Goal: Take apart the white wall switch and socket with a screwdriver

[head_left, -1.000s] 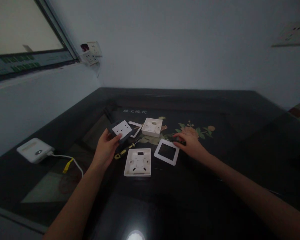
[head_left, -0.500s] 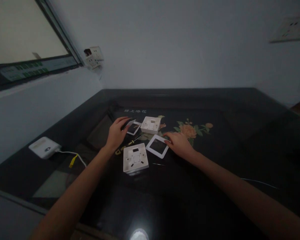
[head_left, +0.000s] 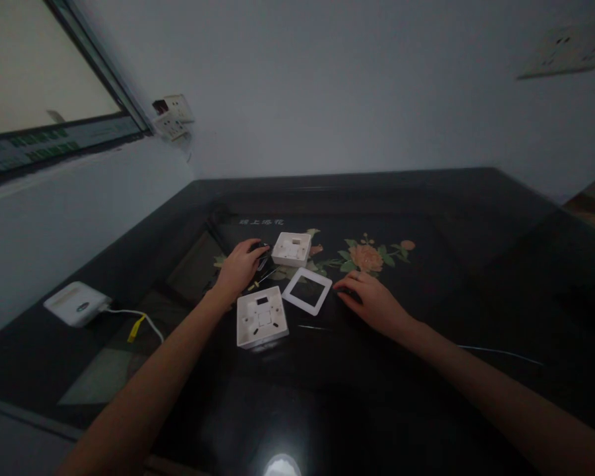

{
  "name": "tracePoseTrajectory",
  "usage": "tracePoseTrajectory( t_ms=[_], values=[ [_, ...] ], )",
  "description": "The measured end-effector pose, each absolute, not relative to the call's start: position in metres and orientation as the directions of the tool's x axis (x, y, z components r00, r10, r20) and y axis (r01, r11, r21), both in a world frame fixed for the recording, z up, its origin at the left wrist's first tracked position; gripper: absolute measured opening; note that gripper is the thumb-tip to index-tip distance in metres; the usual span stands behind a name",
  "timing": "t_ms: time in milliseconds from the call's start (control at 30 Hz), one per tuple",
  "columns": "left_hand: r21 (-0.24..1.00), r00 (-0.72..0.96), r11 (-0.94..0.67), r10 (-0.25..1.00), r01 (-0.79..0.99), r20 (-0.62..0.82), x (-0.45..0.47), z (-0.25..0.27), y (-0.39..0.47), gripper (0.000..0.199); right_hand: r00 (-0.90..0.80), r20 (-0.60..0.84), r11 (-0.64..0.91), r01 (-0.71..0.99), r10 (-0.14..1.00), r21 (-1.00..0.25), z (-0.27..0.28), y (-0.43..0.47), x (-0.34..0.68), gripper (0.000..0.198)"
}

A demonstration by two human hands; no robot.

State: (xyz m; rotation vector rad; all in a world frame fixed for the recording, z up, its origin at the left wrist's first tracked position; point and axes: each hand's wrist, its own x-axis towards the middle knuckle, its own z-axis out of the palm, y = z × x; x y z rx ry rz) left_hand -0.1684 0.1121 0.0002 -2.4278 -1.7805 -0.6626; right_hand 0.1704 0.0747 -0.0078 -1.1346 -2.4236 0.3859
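Observation:
My left hand [head_left: 238, 268] lies over the far left part of the group, fingers curled downward beside a white square mounting box [head_left: 291, 250]. Under those fingers only a sliver of a pale-edged piece [head_left: 262, 263] shows; what they grip is mostly hidden. A screwdriver [head_left: 254, 285] with a yellow part near its shaft lies partly behind that hand. Nearer to me is a second white mounting box [head_left: 262, 318], open side up. A flat white square frame [head_left: 308, 291] rests between the boxes and my right hand [head_left: 371, 301]. That hand is empty, thumb and fingers apart, just right of the frame.
The glossy black table [head_left: 377, 383] carries a printed flower design. At left sits a white device [head_left: 77, 303] with a white cable and yellow tag. A thin white cable [head_left: 500, 352] passes by my right forearm. Wall sockets [head_left: 173, 118] and a window are behind.
My right hand has drawn off the white frame to its right. My left hand, which pinched a thin pale plate, has lowered over the far frame and now hides it. The view shifted slightly.

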Motion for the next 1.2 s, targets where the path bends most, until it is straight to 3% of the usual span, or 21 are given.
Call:
tracePoseTrajectory(
  t_ms=[200,500,767,1000,1200],
  values=[
    [0.197,0.336,-0.391,0.905,0.899,0.263,-0.177,0.004,0.121,0.033,-0.566,0.27,0.622,0.641,0.779,-0.451,-0.006,0.073,0.17,0.019],
    [0.34,0.392,-0.43,0.903,0.836,0.179,-0.181,0.017,0.119,0.051,-0.567,0.281,0.626,0.624,0.774,-0.468,-0.005,0.07,0.168,0.021],
    [0.392,0.194,-0.273,0.954,0.878,0.231,-0.197,0.007,0.145,0.033,-0.641,0.298,0.7,0.579,0.708,-0.418,0.0,0.057,0.144,0.033],
    [0.388,0.251,-0.284,0.959,0.877,0.135,-0.196,0.0,0.153,0.033,-0.734,0.233,0.758,0.544,0.637,-0.36,-0.005,0.037,0.123,0.045],
    [0.405,0.225,-0.271,0.961,0.873,0.158,-0.191,0.011,0.142,0.032,-0.75,0.218,0.761,0.521,0.624,-0.386,-0.006,0.035,0.116,0.047]
  ],
)
